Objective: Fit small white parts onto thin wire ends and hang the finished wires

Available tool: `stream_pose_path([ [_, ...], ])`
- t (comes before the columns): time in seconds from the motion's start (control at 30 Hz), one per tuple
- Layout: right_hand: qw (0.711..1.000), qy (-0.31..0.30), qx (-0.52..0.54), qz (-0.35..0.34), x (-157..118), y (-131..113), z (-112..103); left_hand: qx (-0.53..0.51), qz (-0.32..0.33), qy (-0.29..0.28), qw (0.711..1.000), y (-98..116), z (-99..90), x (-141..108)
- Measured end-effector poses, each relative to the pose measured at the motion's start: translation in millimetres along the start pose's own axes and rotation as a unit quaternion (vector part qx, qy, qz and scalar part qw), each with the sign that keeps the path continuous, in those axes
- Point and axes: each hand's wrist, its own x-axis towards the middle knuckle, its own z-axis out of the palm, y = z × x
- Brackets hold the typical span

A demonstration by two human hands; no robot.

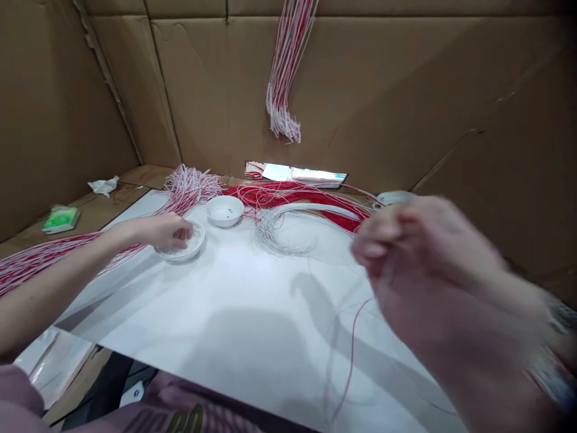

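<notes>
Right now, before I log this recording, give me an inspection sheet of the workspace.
surface: white sheet laid over a wooden top
job's things: left hand reaching into a shallow white dish; blurred right hand above a thin red strand; white bowl with dark specks; red-and-white strands spread across the sheet
clutter: crumpled tissue, green packet
grippers: nothing seen; bare hands only
cables: nothing seen
surroundings: cardboard walls, with a hanging strand bundle
</notes>
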Motion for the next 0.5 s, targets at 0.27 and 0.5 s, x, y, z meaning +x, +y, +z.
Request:
stream_pose_path([
  [0.27, 0.961, -0.134, -0.236, 0.053, -1.3, 137.9, 52.9, -0.007, 0.039, 0.041, 0.998, -1.1, 20.5, 5.8],
  [0.5, 0.912, -0.209, -0.353, 0.008, -15.0, 166.2, 55.1, -0.021, 0.050, 0.037, 0.998, -4.8, 18.9, 6.7],
])
